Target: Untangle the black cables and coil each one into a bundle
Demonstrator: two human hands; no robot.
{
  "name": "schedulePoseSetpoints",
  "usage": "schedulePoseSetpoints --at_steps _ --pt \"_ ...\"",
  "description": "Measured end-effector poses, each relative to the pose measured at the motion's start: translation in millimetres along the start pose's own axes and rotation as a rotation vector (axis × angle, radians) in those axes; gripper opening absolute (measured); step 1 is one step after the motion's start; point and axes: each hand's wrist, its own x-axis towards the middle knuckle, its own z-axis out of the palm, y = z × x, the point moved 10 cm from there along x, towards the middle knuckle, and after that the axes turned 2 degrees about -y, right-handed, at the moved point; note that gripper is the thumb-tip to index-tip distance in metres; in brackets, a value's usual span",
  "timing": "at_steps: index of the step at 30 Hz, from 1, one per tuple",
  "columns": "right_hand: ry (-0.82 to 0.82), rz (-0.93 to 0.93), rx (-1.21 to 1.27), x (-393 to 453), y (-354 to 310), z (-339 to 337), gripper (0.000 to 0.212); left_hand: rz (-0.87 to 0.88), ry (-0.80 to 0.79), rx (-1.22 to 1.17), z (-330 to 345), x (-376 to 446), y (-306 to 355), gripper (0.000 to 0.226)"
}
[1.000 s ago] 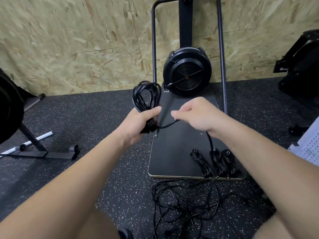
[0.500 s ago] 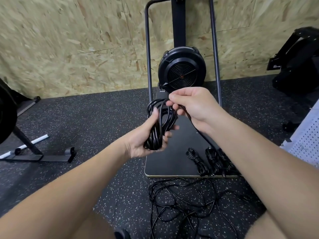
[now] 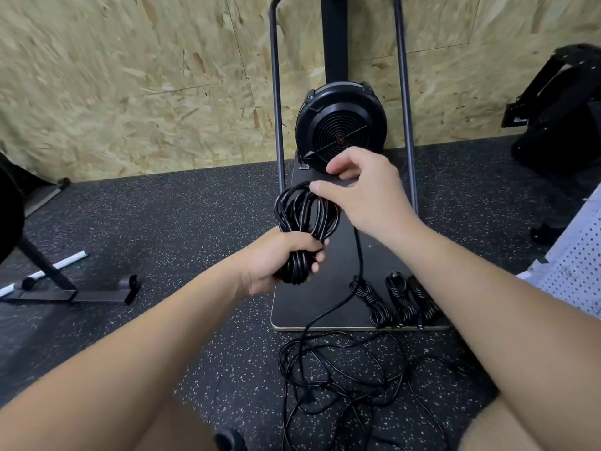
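The left hand (image 3: 276, 262) grips the coiled cable (image 3: 305, 229) at its lower end, fingers curled tight round the loops. At two o'clock from it, the right hand (image 3: 361, 196) pinches the coil's top (its tail drops to the floor tangle (image 3: 341, 379)). Three finished bundles (image 3: 396, 301) lie on the black board (image 3: 325, 304).

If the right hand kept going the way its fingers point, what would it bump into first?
Probably the top of the black coiled cable that the left hand grips; the right hand fingers point left, already about touching it. Depth is unclear.
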Motion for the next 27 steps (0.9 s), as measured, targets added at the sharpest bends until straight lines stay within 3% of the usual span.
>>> schedulePoseSetpoints --at_steps 3,5,7,10,13,18,22,25,27 --pt "-0.271 0.104 0.111 -5.4 14.5 28.5 0.046 -0.015 -0.030 -0.033 0.5 -5.1 2.9 0.022" --pt "-0.424 -0.002 0.094 -15.0 2.3 44.8 0.053 -0.070 -0.114 -0.009 11.9 -11.4 -1.2 0.023" --pt "-0.504 -0.092 0.002 -22.1 -7.8 53.6 0.062 -0.110 -0.192 0.030 23.6 -16.4 -6.6 0.023" --pt "-0.561 -0.068 -0.142 -24.5 -4.1 56.6 0.081 -0.128 -0.201 0.115 26.4 -21.0 -8.9 0.020" --pt "-0.611 -0.025 -0.200 -27.0 3.2 57.7 0.080 -0.138 -0.173 0.284 26.0 -23.5 -9.1 0.012" --pt "-0.496 -0.027 -0.115 -29.4 6.7 57.7 0.041 -0.090 -0.006 0.460 8.5 -19.2 -4.0 0.014" --pt "-0.357 -0.083 0.028 -20.8 -1.2 43.2 0.018 -0.031 0.103 0.387 3.2 -18.0 3.5 0.022" --pt "-0.331 -0.054 0.191 -16.2 0.8 28.3 0.018 0.029 0.051 0.251 10.8 -21.8 8.4 0.019" --pt "-0.290 -0.001 0.271 -13.3 9.5 20.6 0.019 0.042 -0.039 0.283 22.5 -25.2 6.9 0.019"
